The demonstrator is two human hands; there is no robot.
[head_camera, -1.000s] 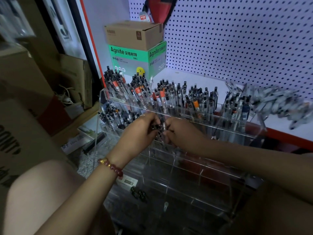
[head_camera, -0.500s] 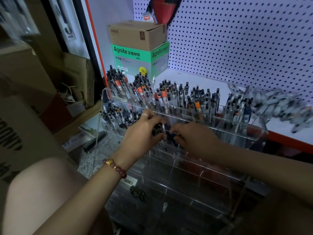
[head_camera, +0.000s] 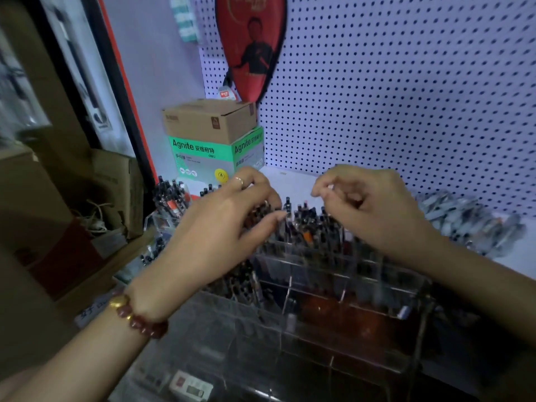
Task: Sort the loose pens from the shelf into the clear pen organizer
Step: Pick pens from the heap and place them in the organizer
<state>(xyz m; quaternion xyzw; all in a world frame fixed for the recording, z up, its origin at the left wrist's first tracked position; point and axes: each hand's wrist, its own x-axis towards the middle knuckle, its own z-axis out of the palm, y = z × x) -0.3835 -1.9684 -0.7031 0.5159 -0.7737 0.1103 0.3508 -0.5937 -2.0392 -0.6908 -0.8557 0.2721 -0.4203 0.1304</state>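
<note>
The clear pen organizer (head_camera: 352, 288) stands tiered in front of me, its back row packed with upright dark pens (head_camera: 304, 217). My left hand (head_camera: 223, 230), with a ring and a red bead bracelet, hovers over the left part of that row, fingers spread and touching the pen tops. My right hand (head_camera: 371, 207) is raised above the right part, fingers loosely curled, and no pen shows in it. A blurred pile of loose pens (head_camera: 470, 220) lies on the white shelf to the right. The front compartments look mostly bare.
A green Agnite box (head_camera: 214, 158) with a brown carton (head_camera: 208, 120) on top sits at the shelf's back left. A red racket cover (head_camera: 252, 47) hangs on the white pegboard (head_camera: 406, 97). Cardboard boxes (head_camera: 113, 184) crowd the left side.
Both hands have lifted from the organizer's middle tier, where they were together, up to the back row and moved apart. The view has tilted upward and closer.
</note>
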